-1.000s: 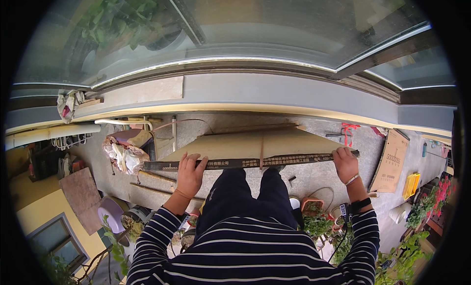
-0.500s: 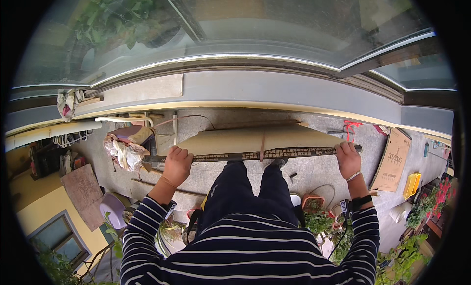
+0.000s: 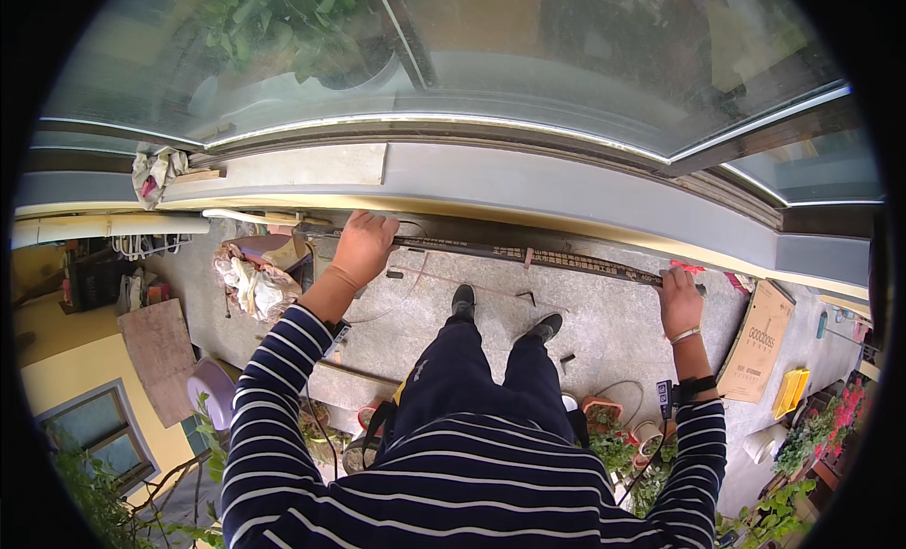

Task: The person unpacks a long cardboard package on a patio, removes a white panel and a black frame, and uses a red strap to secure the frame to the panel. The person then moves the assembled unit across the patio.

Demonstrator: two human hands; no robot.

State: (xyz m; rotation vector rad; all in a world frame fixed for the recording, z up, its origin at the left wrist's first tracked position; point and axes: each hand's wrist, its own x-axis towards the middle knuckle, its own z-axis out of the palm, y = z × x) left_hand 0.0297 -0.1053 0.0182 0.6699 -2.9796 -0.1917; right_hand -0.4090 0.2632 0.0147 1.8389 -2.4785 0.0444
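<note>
A long, flat cardboard carton (image 3: 481,249) with a dark printed edge and a band around its middle stands nearly on end, close against the wall below the window ledge. Mostly its narrow top edge shows; its broad face is hidden. My left hand (image 3: 368,239) has its fingers curled over that edge near the left end. Near the opposite end my right hand (image 3: 680,299) is likewise closed over it. Both my arms reach forward.
A grey window ledge (image 3: 566,195) runs above the carton, with sliding glass behind. A cloth-covered bundle (image 3: 250,285) lies at the left. To the right a brown cardboard box (image 3: 758,341) lies near a yellow object (image 3: 791,393). Potted plants (image 3: 609,436) stand beside my legs.
The carton has moved forward to the wall and tipped up, so its broad face no longer shows. My left hand moved forward and right; my feet now show whole on the floor.
</note>
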